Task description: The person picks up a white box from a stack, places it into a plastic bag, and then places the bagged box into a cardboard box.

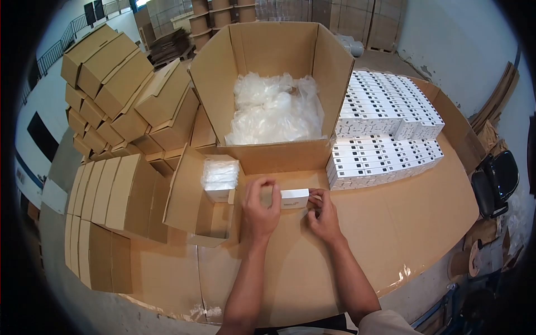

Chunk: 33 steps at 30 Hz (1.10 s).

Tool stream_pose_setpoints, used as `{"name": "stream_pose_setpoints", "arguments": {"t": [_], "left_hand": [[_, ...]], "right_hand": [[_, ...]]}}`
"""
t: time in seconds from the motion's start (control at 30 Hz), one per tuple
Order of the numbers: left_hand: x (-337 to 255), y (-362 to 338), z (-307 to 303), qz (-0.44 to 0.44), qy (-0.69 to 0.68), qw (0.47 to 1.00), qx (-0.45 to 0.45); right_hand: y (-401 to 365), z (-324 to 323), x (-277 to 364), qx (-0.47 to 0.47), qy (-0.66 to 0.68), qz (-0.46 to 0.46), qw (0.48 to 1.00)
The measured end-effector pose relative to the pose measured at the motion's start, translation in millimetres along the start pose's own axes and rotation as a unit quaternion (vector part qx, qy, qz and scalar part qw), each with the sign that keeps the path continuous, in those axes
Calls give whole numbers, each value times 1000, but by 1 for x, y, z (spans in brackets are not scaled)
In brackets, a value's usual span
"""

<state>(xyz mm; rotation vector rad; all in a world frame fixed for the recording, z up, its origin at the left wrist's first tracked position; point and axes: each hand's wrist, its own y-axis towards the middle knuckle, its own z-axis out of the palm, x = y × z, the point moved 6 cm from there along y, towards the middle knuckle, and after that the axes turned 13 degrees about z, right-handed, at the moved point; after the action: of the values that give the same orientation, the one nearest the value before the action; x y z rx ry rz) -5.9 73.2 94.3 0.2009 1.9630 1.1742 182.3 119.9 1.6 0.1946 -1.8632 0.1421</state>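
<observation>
A small white box [294, 199] with faint printing on its front is between my two hands, over the cardboard-covered table. My left hand [261, 212] is curled at its left end, the thumb along that end and the index fingertip close above the thumb. At the right end, the bent fingers and thumb of my right hand [324, 215] grip the box. Just left of my left hand stands an open brown carton [190, 195]. Inside its far part lie several white boxes in clear plastic wrap [220, 177]; bare cardboard shows in the near part.
Behind my hands stands a large open carton [273, 44] holding clear plastic bags [276, 109]. Stacked white boxes [385, 159] with dark squares fill the back right. Brown cartons [111, 195] are piled at the left. A black chair [497, 181] stands beyond the table's right edge.
</observation>
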Motion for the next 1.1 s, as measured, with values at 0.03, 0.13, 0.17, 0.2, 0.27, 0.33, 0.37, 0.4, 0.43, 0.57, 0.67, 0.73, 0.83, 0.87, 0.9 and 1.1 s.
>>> {"name": "stream_pose_setpoints", "arguments": {"t": [0.03, 0.13, 0.17, 0.2, 0.27, 0.33, 0.37, 0.4, 0.43, 0.57, 0.67, 0.73, 0.83, 0.87, 0.9, 1.1], "left_hand": [[-5, 20, 6, 41, 23, 999, 2], [13, 88, 37, 59, 38, 997, 25], [26, 110, 52, 53, 38, 996, 59], [50, 128, 67, 26, 76, 991, 109], [106, 141, 96, -61, 162, 961, 217], [146, 142, 114, -178, 256, 891, 330], [151, 145, 120, -193, 244, 883, 353], [151, 145, 121, -209, 232, 870, 380], [151, 140, 121, -226, 222, 855, 409], [157, 134, 124, -226, 218, 833, 456], [142, 135, 119, -227, 223, 844, 432], [162, 130, 127, -201, 214, 844, 449], [173, 132, 134, -223, 250, 796, 505], [172, 135, 132, -219, 245, 820, 469], [163, 138, 126, -215, 239, 842, 433], [140, 150, 101, -185, 120, 954, 201]], "right_hand": [[1, 0, -4, -4, -1, -13, 1000], [4, 3, -14, -5, 8, -27, 1000], [3, 2, -11, 0, 18, -15, 1000], [3, 2, -9, 3, 28, -4, 1000], [2, 2, -9, 3, 26, -5, 1000], [4, -2, -7, -1, 17, -7, 1000], [5, -3, -6, -3, 12, -8, 1000], [3, -1, -6, -4, 9, -4, 1000], [2, 2, -10, -6, 12, -4, 1000], [3, 1, -9, -11, 4, -12, 1000], [1, -2, -8, -17, -4, -20, 1000], [0, -1, -9, -17, -1, -16, 1000], [1, -2, -7, -17, 6, -7, 1000], [0, -3, -6, -18, 6, -10, 1000], [0, -2, -5, -18, 6, -11, 1000], [0, -2, -5, -21, -4, -15, 1000]]}}
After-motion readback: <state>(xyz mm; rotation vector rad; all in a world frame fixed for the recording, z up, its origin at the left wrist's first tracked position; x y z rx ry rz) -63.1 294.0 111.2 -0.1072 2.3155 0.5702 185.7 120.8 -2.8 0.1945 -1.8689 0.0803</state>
